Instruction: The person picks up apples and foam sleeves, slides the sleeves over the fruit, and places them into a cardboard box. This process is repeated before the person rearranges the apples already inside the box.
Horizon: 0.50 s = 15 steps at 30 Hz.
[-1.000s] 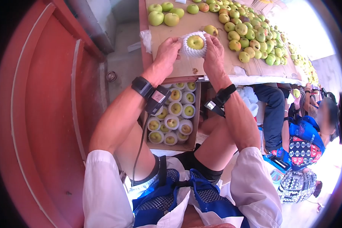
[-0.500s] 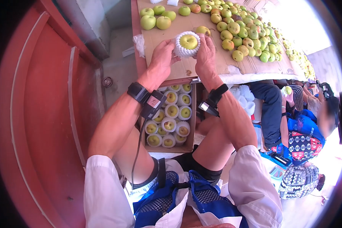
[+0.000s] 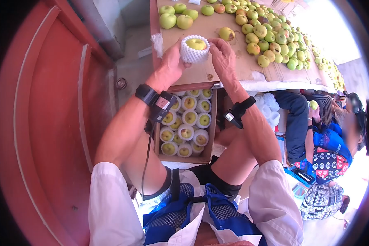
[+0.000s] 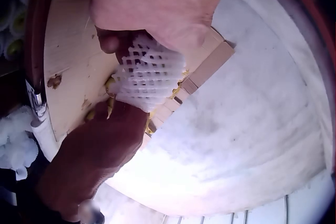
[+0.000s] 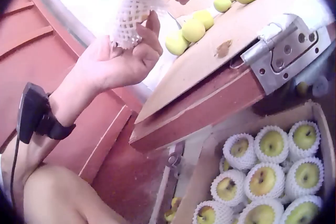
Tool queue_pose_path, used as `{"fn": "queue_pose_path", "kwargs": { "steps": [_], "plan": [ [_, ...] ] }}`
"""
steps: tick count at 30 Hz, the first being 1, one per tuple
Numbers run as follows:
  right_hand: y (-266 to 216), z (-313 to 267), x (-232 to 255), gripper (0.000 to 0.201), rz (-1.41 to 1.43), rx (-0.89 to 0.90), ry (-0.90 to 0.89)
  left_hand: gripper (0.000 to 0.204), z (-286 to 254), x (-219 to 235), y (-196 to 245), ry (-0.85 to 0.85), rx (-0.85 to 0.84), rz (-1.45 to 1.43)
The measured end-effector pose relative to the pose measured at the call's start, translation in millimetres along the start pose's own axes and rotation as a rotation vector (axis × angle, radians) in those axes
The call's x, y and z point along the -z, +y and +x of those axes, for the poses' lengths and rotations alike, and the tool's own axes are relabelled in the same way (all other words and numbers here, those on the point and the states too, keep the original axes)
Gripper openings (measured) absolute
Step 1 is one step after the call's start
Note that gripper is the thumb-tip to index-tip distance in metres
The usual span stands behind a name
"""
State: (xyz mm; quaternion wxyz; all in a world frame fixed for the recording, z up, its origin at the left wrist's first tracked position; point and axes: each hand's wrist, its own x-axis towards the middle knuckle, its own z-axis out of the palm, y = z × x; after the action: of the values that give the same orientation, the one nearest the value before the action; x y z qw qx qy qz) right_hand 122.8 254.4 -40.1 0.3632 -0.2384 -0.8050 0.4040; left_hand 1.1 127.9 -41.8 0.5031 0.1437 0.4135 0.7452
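A yellow-green apple (image 3: 196,43) sits in a white foam net (image 3: 191,55), held up over the cardboard-covered table. My left hand (image 3: 171,63) grips the netted apple from the left, with the fingers curled round the net in the right wrist view. Bent fingers of my right hand (image 3: 224,58) are at the net's right rim; I cannot tell if they pinch it. In the left wrist view the net (image 4: 149,74) lies between both hands and covers the apple. Below the table edge, a cardboard box (image 3: 209,152) holds several netted apples (image 3: 189,118).
Loose apples (image 3: 278,39) are heaped on the table's right side, with several green apples (image 3: 168,20) at its far left. A blemished apple (image 3: 227,34) lies just beyond my right hand. White foam nets (image 3: 270,108) are bunched right of the box. Another person (image 3: 330,141) sits at right.
The netted apple has moved left from between both hands into my left hand's grip, and its top has tilted. My right hand has drawn back to the net's edge.
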Motion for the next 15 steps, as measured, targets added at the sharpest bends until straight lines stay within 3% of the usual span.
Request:
{"fn": "queue_pose_path", "kwargs": {
  "steps": [2, 8, 12, 15],
  "plan": [
    [-10, -2, 6, 0.03, -0.057, -0.004, -0.046, 0.037, -5, -4, 3, 0.027, -0.004, 0.01],
    [-30, 5, 17, 0.039, 0.122, -0.119, -0.202, 0.04, -10, -4, 3, 0.027, 0.009, 0.059],
    [-49, 6, 32, 0.056, 0.025, -0.095, -0.348, 0.041, -6, 7, 0, -0.069, 0.009, 0.093],
    [-43, 3, 33, 0.073, -0.13, 0.067, -0.366, 0.041, -11, 6, 1, -0.068, -0.011, 0.158]
  ]
}}
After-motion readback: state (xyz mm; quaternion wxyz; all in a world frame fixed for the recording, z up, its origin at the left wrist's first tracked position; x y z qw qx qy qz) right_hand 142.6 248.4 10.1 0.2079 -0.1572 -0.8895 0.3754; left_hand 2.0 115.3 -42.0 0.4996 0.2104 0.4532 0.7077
